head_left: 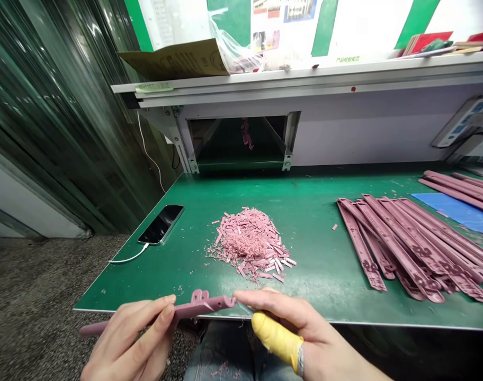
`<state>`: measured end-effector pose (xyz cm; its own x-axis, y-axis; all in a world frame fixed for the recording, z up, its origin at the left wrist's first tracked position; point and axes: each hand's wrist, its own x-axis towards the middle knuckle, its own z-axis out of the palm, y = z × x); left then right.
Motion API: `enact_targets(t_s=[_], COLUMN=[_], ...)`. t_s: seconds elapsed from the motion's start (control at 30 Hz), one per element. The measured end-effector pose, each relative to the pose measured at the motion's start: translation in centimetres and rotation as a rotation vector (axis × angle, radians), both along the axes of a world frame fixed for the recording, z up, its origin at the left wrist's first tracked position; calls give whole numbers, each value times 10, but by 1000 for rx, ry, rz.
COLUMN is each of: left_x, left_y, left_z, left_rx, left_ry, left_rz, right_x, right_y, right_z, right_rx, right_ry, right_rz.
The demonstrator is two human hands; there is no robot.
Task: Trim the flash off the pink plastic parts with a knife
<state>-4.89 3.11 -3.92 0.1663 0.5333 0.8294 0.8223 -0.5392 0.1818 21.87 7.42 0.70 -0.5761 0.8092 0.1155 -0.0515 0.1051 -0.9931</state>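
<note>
My left hand is closed round a long pink plastic strip at the table's front edge. One end of the strip points toward my right hand and has raised tabs with holes; the other sticks out past my left hand. My right hand has a yellow cover on its thumb. Its fingers are pressed round a thin blade-like tool, mostly hidden, whose tip meets the strip's end. Beyond both hands lies a heap of pink scraps on the green table.
Many long pink strips lie piled at the right, with more beside a blue sheet. A phone with a white cable rests at the left edge. Behind the table is an opening with a green belt, below a shelf.
</note>
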Motion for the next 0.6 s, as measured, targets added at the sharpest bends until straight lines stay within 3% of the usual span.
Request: enact_targets(t_s=[0.17,0.27,0.4,0.6], left_x=[-18,-24,-29,-18], left_y=[3,2,-1,4], left_z=[8,6,4,12], left_rx=[117,160,146,46], left_ry=[263,318,355,334], left_rz=[-44,-49,-49,-142], right_x=[-2,0,4,9], right_y=[-2,1,3,5], right_z=[1,-2,1,8], right_rx=[-295,-342,-245,168], right_ry=[1,-29,-110,-267], right_rz=[45,87,109,-22])
